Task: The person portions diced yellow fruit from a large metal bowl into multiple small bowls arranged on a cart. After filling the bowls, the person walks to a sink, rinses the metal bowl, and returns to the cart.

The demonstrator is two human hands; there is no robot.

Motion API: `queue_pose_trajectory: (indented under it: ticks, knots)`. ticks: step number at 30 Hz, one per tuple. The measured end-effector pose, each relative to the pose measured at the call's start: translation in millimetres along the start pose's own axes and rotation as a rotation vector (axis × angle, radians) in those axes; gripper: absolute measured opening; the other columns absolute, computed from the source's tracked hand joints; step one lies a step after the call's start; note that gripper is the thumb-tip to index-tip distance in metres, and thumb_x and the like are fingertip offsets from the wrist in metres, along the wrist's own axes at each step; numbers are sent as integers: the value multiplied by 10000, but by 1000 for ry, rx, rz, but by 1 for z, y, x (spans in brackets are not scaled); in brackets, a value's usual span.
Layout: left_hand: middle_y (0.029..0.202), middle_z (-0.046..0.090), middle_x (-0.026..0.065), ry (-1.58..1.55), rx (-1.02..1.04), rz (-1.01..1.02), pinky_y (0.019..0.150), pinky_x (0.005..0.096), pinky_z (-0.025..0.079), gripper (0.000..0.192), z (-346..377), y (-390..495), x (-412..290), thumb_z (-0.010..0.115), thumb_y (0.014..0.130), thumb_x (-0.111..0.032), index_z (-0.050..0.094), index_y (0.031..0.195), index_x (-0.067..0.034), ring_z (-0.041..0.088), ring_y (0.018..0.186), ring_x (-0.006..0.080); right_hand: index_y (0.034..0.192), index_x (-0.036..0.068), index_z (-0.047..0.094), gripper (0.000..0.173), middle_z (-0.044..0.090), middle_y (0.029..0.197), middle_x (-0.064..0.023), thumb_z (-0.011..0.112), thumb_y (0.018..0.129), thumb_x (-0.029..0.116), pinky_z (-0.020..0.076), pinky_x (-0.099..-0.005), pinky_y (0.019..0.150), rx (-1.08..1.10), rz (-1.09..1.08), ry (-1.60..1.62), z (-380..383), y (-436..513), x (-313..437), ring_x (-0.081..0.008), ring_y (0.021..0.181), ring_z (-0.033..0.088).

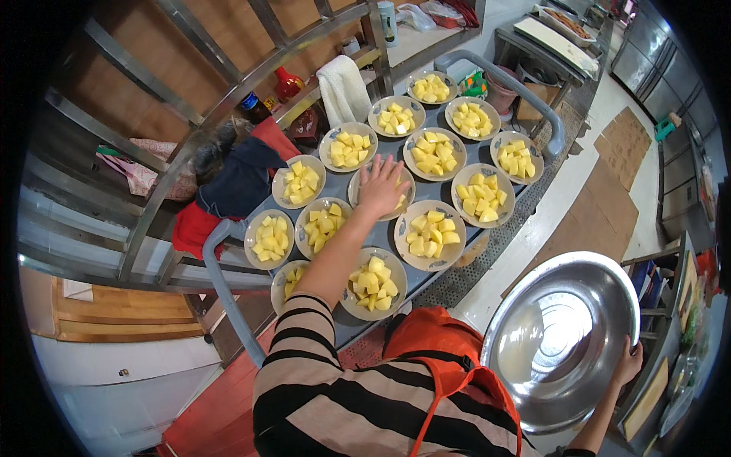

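Observation:
Several patterned bowls of peeled, cut potato chunks stand on a blue-grey cart top. My left hand, fingers spread, is over a middle bowl and hides most of its potato; whether it touches the chunks I cannot tell. Nearest to me is a bowl of potato, right of my forearm. My right hand grips the rim of a large stainless steel basin, tilted, with a little cloudy liquid inside.
Grey tubular handles rise at both cart ends. Metal bars, a white towel and dark and red cloths border the far left side. Flattened cardboard lies on the floor. Shelving stands beside the basin.

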State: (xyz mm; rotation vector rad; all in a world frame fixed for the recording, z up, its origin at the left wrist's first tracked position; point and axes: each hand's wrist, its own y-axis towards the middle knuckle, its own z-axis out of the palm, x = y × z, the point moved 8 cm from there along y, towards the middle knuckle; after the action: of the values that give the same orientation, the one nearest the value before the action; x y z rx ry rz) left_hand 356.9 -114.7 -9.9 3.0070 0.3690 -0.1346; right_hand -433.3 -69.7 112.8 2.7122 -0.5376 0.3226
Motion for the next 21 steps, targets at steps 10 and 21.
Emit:
queue_pose_trajectory:
  ticks: [10, 21]
  knots:
    - [1538, 242, 89, -27, -14, 266, 1139, 553, 78, 600, -33, -34, -77, 377, 963, -489, 327, 1455, -149, 122, 1443, 315, 1062, 71, 687, 470, 702, 923, -118, 680, 818, 473, 490, -360, 719, 21, -19, -32, 12, 11, 18, -272, 825, 670]
    - [1565, 161, 102, -85, 169, 454, 1149, 528, 61, 750, 5, -95, -131, 447, 923, -509, 232, 1478, -52, 111, 1454, 244, 1032, 53, 678, 474, 659, 770, -78, 683, 816, 475, 459, -366, 619, 51, -36, 3, 20, 6, 32, -232, 673, 621]
